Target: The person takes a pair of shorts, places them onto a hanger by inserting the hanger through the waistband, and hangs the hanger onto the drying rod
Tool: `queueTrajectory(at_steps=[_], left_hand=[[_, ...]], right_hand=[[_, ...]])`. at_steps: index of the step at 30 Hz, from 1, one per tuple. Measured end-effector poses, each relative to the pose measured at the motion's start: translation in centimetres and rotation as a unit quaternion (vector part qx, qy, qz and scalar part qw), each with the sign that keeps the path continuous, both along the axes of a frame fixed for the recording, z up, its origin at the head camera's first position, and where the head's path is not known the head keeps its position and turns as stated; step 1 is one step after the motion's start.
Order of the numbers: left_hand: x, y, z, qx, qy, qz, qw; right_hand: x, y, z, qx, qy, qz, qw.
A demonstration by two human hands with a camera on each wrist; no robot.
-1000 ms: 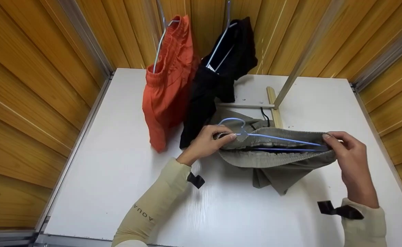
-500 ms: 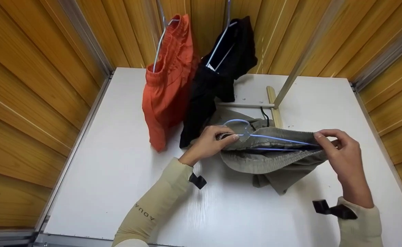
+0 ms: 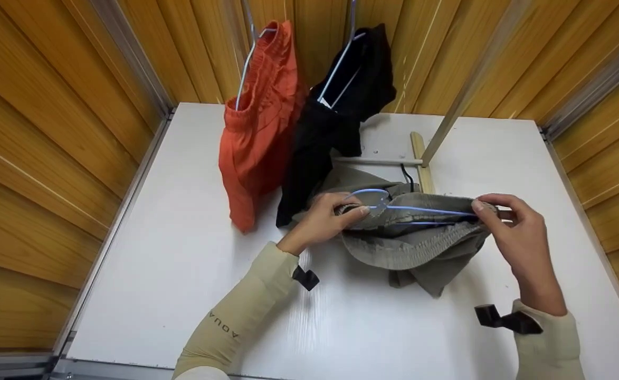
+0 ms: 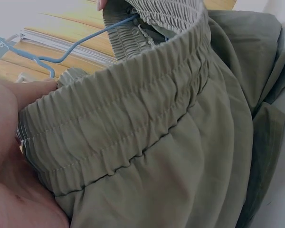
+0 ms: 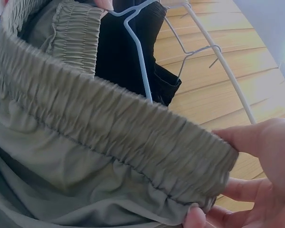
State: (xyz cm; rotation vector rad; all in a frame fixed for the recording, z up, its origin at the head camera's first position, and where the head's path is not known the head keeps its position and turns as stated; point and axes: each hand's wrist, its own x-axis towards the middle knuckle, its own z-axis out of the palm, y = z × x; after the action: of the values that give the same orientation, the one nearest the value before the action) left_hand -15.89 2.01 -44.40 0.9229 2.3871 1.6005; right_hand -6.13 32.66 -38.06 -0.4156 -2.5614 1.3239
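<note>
Grey-green shorts [image 3: 388, 256] with a gathered elastic waistband are held above the white table. A blue wire hanger [image 3: 428, 210] lies inside the waist opening, its hook standing out near my left hand. My left hand [image 3: 322, 219] pinches the left end of the waistband [image 4: 109, 128] between thumb and fingers, close to the hook. At the opposite end, my right hand [image 3: 517, 232] pinches the waistband edge [image 5: 180, 147] around the hanger's right end. The front of the waistband sags open toward me. The hanger's far end is hidden by cloth and fingers.
Orange-red shorts [image 3: 259, 142] and a black garment [image 3: 322, 137] hang on wire hangers at the back. A wooden rack foot [image 3: 420, 158] with a slanted post [image 3: 449, 121] stands behind the grey-green shorts. Wood-panelled walls [image 3: 40, 158] enclose the white table [image 3: 145, 264].
My right hand has moved left with its end of the waistband, so the opening is narrower and sags more. The hanger's hook has shifted slightly right and lower. My left hand barely moved.
</note>
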Motion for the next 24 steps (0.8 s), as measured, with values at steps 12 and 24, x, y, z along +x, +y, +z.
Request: queueTrajectory(at_steps=[12,24], left_hand=[[-0.22,-0.13,-0.15,0.016,-0.003,0.007,0.9998],[-0.25,-0.27,0.06,0.033,-0.019,0.022,0.9990]], right_hand=[[0.18,-0.26,-0.06,-0.017,0.053,0.033,0.9979],[0.38,-0.42,-0.31,0.050,0.088,0.093,0.9905]])
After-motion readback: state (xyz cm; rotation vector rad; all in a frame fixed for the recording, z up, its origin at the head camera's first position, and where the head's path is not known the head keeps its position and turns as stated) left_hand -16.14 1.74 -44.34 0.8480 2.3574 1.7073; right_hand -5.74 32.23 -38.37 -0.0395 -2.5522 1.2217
